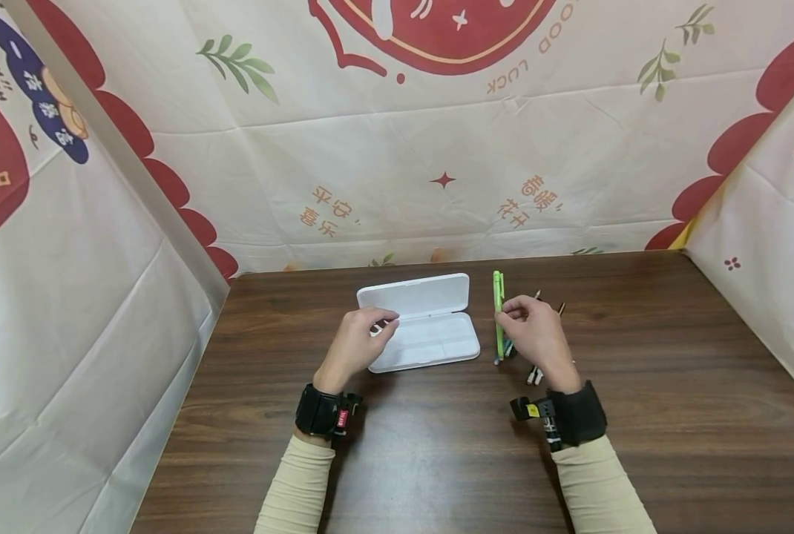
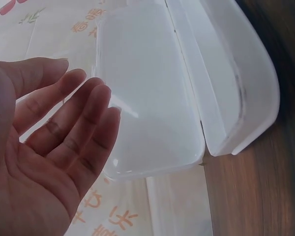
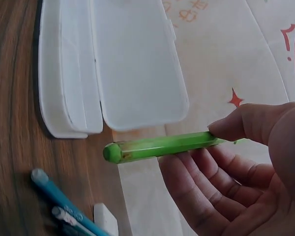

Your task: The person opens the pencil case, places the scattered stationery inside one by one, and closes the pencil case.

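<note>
A white pencil case [image 1: 430,343] lies on the table with its lid [image 1: 424,294] raised at the back. Nothing shows inside its tray. My left hand [image 1: 359,341] hovers at the case's left end, fingers loosely bent and holding nothing; in the left wrist view the palm [image 2: 34,162] is bare beside the lid. My right hand [image 1: 533,330] pinches a bright green pen [image 3: 162,147] between thumb and fingers, to the right of the case. Under and beside that hand are several pens, among them a blue one [image 3: 64,199], partly hidden in the head view.
A small white block [image 3: 104,220] sits by the blue pen in the right wrist view. The dark wooden table [image 1: 430,460] ends at a printed cloth backdrop [image 1: 404,178], with cloth on the left and right sides too.
</note>
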Action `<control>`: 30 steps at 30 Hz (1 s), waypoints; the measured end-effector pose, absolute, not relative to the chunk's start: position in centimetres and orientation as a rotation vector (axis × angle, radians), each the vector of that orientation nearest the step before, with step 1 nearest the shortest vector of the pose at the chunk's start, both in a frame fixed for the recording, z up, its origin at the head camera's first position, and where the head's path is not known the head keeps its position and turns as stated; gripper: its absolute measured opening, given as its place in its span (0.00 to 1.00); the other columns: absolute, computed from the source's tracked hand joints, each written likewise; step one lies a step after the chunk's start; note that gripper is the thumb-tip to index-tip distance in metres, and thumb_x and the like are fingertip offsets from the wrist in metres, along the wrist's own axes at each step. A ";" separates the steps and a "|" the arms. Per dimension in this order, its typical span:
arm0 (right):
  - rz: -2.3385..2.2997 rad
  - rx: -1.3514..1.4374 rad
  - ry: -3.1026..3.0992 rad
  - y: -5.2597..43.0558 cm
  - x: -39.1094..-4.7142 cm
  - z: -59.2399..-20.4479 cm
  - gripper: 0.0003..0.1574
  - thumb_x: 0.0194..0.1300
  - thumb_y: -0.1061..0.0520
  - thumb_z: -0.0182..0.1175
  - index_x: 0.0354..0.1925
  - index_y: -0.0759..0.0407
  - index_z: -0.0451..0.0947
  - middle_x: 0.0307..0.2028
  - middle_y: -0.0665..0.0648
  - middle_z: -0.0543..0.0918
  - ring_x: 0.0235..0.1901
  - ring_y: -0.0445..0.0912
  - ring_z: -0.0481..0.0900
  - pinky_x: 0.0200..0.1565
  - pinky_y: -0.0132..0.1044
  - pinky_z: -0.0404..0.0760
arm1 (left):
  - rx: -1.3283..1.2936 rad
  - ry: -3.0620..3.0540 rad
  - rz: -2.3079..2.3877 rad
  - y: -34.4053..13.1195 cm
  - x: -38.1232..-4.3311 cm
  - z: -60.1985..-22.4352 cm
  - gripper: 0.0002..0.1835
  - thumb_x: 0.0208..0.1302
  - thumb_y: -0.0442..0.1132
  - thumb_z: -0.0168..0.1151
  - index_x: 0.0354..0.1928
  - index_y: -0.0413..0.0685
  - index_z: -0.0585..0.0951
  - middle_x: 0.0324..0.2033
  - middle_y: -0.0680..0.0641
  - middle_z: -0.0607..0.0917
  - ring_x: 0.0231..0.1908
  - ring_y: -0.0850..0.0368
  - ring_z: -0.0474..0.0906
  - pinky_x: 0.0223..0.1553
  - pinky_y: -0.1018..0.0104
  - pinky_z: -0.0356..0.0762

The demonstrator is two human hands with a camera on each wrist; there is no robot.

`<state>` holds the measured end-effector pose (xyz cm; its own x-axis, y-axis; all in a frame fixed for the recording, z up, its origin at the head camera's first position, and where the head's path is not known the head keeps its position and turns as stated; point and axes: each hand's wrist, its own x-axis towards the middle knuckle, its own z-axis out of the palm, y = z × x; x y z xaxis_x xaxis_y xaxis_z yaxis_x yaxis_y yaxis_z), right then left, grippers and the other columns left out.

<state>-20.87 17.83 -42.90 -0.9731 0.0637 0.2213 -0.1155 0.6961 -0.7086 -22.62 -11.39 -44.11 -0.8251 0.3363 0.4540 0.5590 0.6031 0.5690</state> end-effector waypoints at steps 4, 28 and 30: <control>1.130 0.073 -2.685 17.2 -21.0 -43.0 0.12 0.61 0.56 0.58 0.38 0.64 0.80 0.30 0.61 0.83 0.28 0.49 0.78 0.29 0.39 0.75 | -0.741 -2.545 -1.039 -11.2 -22.5 -44.0 0.10 0.61 0.37 0.60 0.39 0.40 0.86 0.33 0.46 0.88 0.31 0.59 0.80 0.34 0.60 0.83; 1.260 0.301 -2.660 12.8 -19.7 -42.7 0.08 0.60 0.58 0.61 0.36 0.62 0.79 0.31 0.59 0.83 0.31 0.47 0.80 0.35 0.45 0.81 | -0.820 -2.548 -1.069 -9.4 -21.6 -43.5 0.10 0.61 0.38 0.62 0.40 0.43 0.86 0.34 0.46 0.88 0.34 0.57 0.82 0.37 0.56 0.83; 1.265 0.325 -2.659 12.4 -19.6 -42.6 0.08 0.60 0.58 0.61 0.36 0.62 0.79 0.31 0.59 0.83 0.31 0.47 0.80 0.35 0.46 0.81 | -0.823 -2.548 -1.064 -9.2 -21.5 -43.5 0.10 0.61 0.38 0.62 0.40 0.43 0.86 0.34 0.47 0.88 0.34 0.58 0.82 0.37 0.58 0.83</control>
